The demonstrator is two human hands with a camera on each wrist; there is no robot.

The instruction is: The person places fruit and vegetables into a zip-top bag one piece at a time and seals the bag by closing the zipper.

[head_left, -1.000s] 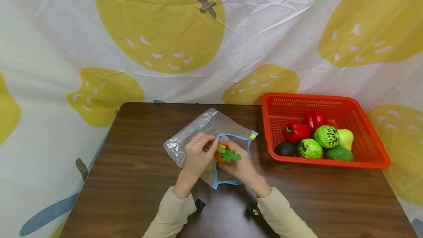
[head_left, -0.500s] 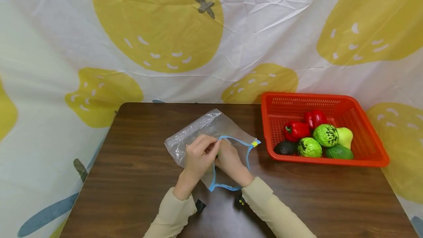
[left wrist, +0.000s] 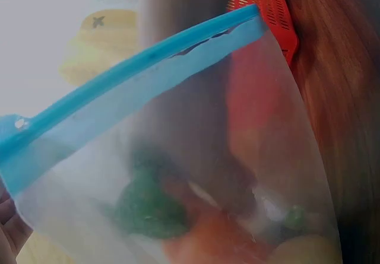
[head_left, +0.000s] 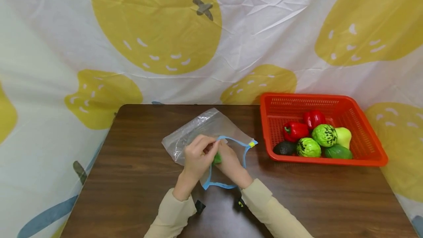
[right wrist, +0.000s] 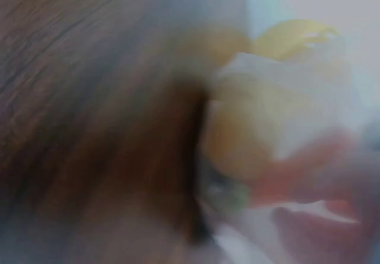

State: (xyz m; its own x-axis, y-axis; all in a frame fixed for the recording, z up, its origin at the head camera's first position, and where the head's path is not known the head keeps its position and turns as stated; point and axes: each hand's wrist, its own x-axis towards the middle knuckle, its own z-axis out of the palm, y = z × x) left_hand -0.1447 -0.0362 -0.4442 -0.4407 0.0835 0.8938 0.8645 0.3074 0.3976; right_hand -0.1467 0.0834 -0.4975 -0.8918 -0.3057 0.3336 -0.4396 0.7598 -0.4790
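Note:
A clear zip bag (head_left: 228, 124) with a blue-edged mouth lies tilted on the table, its opening towards me. My left hand (head_left: 198, 153) pinches the bag's blue rim (left wrist: 119, 77) between thumb and fingers. Through that mouth my right hand (head_left: 229, 162) reaches inside, seen through the plastic in the left wrist view. It holds an orange vegetable (left wrist: 219, 240) with green leaves (left wrist: 151, 210), mostly hidden by the fingers from above. A yellowish round thing (right wrist: 237, 139) shows blurred within the bag in the right wrist view.
A red plastic basket (head_left: 317, 162) stands at the right. In it are red bell peppers (head_left: 295, 131), green speckled balls (head_left: 325, 135), a dark avocado (head_left: 285, 148), a green oval piece (head_left: 338, 152) and a yellow-green pear-shaped one (head_left: 343, 137). A fruit-print cloth (head_left: 248, 39) hangs behind the table.
My right hand has moved forward and left into the bag, taking the orange vegetable out of plain sight. My left hand keeps its pinch on the rim.

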